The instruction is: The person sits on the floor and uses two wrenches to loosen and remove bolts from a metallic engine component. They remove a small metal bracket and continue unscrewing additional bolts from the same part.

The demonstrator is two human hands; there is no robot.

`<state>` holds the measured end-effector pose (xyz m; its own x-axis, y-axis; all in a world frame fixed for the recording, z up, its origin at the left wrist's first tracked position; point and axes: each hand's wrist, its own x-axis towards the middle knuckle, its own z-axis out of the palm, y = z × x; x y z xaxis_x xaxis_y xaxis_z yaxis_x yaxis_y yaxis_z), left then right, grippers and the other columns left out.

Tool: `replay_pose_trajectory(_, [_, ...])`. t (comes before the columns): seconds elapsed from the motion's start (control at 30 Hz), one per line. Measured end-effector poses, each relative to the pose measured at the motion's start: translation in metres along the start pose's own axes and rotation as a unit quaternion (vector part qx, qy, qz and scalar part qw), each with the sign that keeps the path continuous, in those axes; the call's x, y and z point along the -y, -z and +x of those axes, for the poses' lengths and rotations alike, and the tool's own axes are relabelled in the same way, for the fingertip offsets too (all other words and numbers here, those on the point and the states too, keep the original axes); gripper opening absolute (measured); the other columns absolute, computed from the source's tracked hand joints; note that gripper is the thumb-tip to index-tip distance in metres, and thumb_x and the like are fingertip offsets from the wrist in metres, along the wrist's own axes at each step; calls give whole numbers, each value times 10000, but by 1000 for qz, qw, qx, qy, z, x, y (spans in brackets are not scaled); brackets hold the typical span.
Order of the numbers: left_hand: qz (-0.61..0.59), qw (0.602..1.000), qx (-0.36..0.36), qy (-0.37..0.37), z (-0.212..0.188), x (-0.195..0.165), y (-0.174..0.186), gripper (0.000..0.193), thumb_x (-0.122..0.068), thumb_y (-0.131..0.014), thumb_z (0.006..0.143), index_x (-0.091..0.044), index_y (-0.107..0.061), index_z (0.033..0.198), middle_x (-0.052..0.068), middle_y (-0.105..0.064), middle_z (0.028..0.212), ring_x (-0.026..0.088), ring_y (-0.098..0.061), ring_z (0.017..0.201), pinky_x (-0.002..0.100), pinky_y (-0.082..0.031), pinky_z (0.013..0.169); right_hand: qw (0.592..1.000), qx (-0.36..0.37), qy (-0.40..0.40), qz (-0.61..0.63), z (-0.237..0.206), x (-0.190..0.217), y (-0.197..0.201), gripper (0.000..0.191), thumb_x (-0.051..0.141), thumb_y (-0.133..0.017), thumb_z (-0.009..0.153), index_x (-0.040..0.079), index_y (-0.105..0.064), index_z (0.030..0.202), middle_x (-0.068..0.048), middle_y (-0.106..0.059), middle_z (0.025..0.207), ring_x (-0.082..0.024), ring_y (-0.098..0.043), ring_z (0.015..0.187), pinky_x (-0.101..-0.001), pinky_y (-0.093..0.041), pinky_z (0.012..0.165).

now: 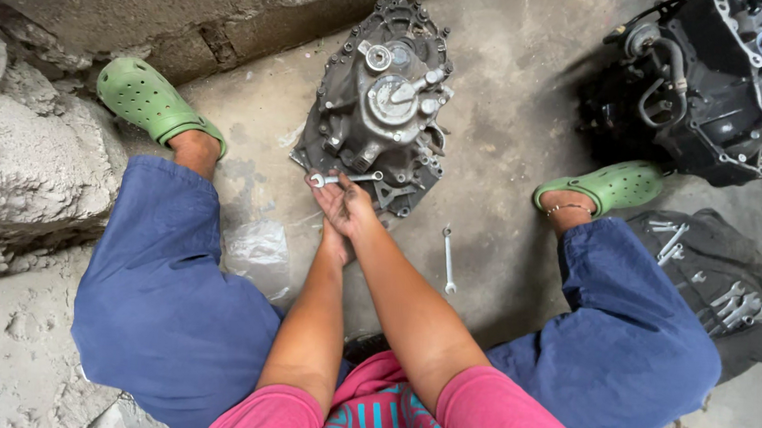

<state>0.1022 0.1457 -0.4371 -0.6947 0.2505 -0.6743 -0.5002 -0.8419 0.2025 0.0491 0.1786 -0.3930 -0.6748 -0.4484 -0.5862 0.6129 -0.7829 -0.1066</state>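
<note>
**Gripping a wrench at a gearbox casing on a workshop floor**

Seated figure, viewed from above: pink sleeves and a pink-and-teal shirt front nearest the camera, blue trousers spread to either side, legs apart.

Hands: both arms run forward and meet between the knees. The right hand (352,205) lies on top, fingers wrapped on the shank of a wrench (345,179). The left hand (335,240) sits beneath it and is mostly covered; it appears pressed against the right wrist, but whether it also grips the tool cannot be told.

Wrench: silver, lying roughly level, ring end to the left, at the near edge of the casing.

Gearbox casing (379,107): grey cast metal, grimy, lying flat on the concrete floor (515,89) just beyond the hands, shafts and bolt heads facing up.

Spare wrench (449,259): small, silver, loose on the floor just right of the arms.

Plastic sheet (258,250): clear, crumpled, beside the left thigh.

Tool cloth (716,282): dark, spread at the right, carrying several silver wrenches.

Footwear: green clogs, left (152,100) and right (611,185).

Engine block (721,81): black, far right corner.

Wall (146,1): rough stone and block, far left.
</note>
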Motion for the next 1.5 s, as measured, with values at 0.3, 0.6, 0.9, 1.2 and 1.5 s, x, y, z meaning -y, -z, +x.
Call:
replay_pose_trajectory(0.3, [-60,996,-4,67,9,3,15,978,-937,-337,761,-197,-589,1349,38,-627,1352,281,-596,1217,510,-496,984,992,90,-30,-79,-11,7,33,340,258,-464,1099,-20,-574,1261,-286,-666,1292,-442,-639,1213,-455,-555,993])
replay_pose_trajectory(0.6, [49,993,-15,106,12,-1,15,1063,-865,-270,820,-83,-490,1507,120,-463,1587,375,-419,1428,633,-146,1184,720,11,21,-694,-53,112,84,330,325,-692,1000,20,-783,1090,-153,-764,964,-332,-755,875,-412,-556,794])
replay_pose_trajectory(0.9, [176,981,-22,81,11,1,-3,804,-674,-436,890,-144,-507,1490,48,-444,1630,319,-443,1459,563,-260,1182,383,-148,145,-900,-74,134,64,336,426,-631,969,153,-757,1118,-188,-749,1020,-393,-693,982,-487,-530,836])
replay_pose_trajectory(1.2, [96,994,31,46,12,10,-3,581,-534,-469,981,-132,-565,1389,62,-585,1368,227,-563,1184,434,-430,1031,922,-59,29,-381,-73,44,77,139,186,-491,1047,126,-526,1168,-172,-748,1127,-295,-725,1014,-391,-576,795])
replay_pose_trajectory(1.5, [228,934,-34,-274,25,6,-11,460,-506,-401,1070,-129,-480,1322,52,-582,1241,171,-560,1135,336,-471,1008,991,-70,3,-112,-45,4,15,141,159,-416,1046,136,-425,1184,-245,-702,1190,-399,-715,1054,-494,-592,893])
